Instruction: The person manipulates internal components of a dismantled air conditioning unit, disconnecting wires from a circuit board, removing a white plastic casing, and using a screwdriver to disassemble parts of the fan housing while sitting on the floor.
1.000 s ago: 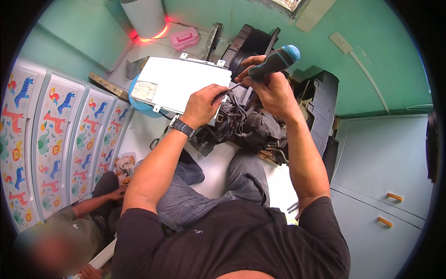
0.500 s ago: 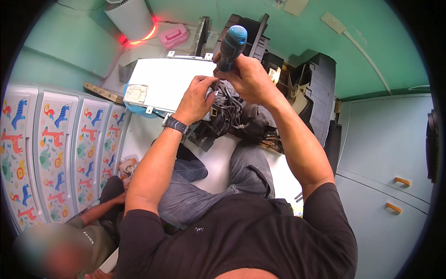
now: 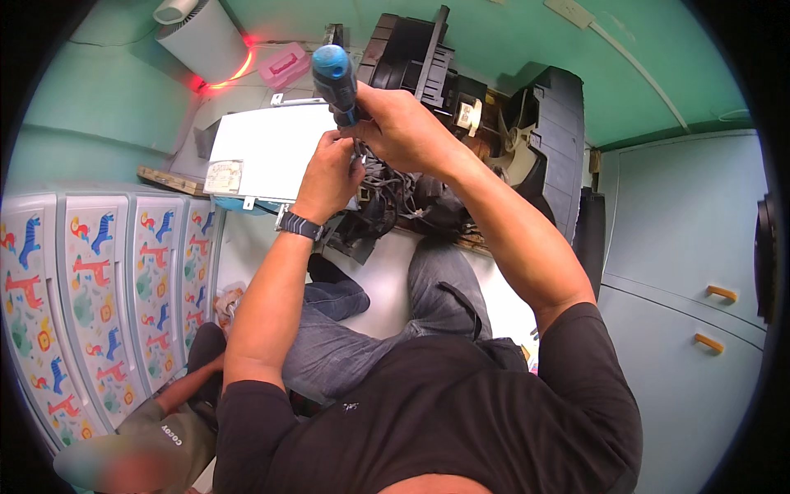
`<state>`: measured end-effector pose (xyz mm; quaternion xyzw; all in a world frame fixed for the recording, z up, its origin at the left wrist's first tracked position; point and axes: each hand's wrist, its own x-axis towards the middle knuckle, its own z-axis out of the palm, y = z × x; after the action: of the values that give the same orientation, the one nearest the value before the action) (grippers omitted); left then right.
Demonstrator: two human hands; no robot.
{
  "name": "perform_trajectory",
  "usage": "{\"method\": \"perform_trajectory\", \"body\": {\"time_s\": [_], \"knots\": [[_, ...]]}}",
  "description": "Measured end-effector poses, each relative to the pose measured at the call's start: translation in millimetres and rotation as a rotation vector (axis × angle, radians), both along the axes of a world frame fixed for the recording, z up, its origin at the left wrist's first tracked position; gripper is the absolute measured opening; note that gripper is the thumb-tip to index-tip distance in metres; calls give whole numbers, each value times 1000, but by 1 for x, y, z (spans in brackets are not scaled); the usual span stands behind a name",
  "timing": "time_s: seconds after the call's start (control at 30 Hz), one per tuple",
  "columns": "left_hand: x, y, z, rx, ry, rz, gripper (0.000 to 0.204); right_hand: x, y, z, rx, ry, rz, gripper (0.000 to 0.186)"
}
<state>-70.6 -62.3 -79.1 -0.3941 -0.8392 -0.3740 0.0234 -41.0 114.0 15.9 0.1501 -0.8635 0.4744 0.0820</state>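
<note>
My right hand is wrapped round a black-and-blue screwdriver, its handle top up toward the camera. Just below it, my left hand has curled fingers at the right edge of a white rectangular panel with metal mounting tabs; what they pinch is hidden. Beside my hands lies a tangle of dark wiring and fabric. Behind them is black plastic housing, and to the right a large dark plastic casing.
Drawers with animal prints stand at left, a co-worker sitting below them. A white cylindrical appliance with red glow and a pink case are at back left, a pale blue cabinet at right, my legs below the work.
The screwdriver handle has swung from leaning rightward to upright and moved left, with my right hand round it. My left hand stays by the panel edge. The view has shifted somewhat.
</note>
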Motion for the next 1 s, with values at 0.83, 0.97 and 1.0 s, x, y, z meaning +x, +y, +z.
{"method": "perform_trajectory", "body": {"time_s": [0.83,0.97,1.0], "knots": [[-4,-5,7,24,-140,54,15,-11,-8,59,-17,348,85,80],[-4,-2,4,187,-337,-24,21,-24,-4,90,354,284,212,56],[-2,-1,2,223,-300,6,19,-20,-11,97,499,273,91,51]]}}
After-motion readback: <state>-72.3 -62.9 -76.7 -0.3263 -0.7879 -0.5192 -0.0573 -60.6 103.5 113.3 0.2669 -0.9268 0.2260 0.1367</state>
